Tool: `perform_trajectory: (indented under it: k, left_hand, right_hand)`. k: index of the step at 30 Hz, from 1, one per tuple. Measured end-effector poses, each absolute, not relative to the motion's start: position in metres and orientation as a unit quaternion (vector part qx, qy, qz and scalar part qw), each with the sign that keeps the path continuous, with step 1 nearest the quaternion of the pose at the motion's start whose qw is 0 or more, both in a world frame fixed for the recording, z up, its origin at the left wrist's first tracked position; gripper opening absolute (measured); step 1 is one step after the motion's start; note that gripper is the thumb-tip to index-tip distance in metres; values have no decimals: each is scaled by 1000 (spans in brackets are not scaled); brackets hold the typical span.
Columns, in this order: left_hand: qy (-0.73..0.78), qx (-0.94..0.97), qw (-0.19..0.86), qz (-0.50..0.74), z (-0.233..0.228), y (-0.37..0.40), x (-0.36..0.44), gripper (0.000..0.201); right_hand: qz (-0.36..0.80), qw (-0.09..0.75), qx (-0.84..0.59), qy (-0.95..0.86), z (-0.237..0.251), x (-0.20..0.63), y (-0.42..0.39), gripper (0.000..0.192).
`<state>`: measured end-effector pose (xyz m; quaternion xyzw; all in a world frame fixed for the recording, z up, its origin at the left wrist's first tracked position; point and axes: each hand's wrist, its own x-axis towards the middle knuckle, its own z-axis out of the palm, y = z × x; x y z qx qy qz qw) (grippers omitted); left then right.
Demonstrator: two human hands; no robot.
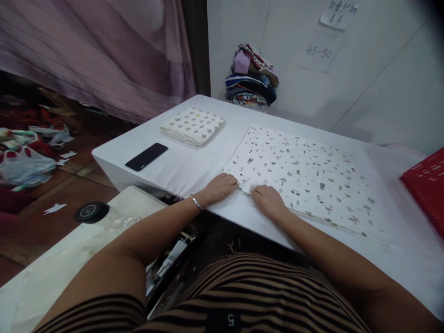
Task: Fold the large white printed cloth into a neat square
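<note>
The left hand and the right hand, both with fingers curled, pinch the near corner of the patterned cloth on the bench.

A white printed cloth, dotted with small grey and dark motifs, lies spread flat in a rough rectangle. Its near left corner sits directly under the fingertips of both hands, slightly bunched between them, and the rest stretches away from the fingers toward the far right, edges mostly straight.
</note>
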<state>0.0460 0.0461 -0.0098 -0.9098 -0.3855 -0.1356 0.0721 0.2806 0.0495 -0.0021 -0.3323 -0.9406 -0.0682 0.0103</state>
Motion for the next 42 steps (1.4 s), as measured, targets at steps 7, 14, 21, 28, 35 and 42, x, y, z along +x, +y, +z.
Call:
perform_trajectory:
  k: [7, 14, 21, 28, 35, 42]
  left_hand:
    - [-393, -906, 80, -137, -9, 43, 46, 23]
    - [-379, -918, 45, -112, 4, 39, 43, 22]
    - [-380, -915, 85, -101, 2, 45, 48, 22]
    - [-384, -905, 151, -101, 2, 44, 45, 22]
    - [-385, -910, 127, -79, -1, 38, 47, 19]
    - [-373, -913, 143, -85, 3, 41, 56, 19]
  right_hand:
    - [-82, 1, -329, -941, -1, 281, 50, 26]
    - [-67, 1, -326, -943, 4, 281, 46, 25]
    - [-95, -19, -337, -937, 8, 278, 44, 23]
    - [-89, 5, -351, -932, 14, 278, 43, 29]
    - [-36, -5, -350, -936, 12, 279, 42, 32]
    - [57, 36, -378, -924, 4, 287, 52, 37]
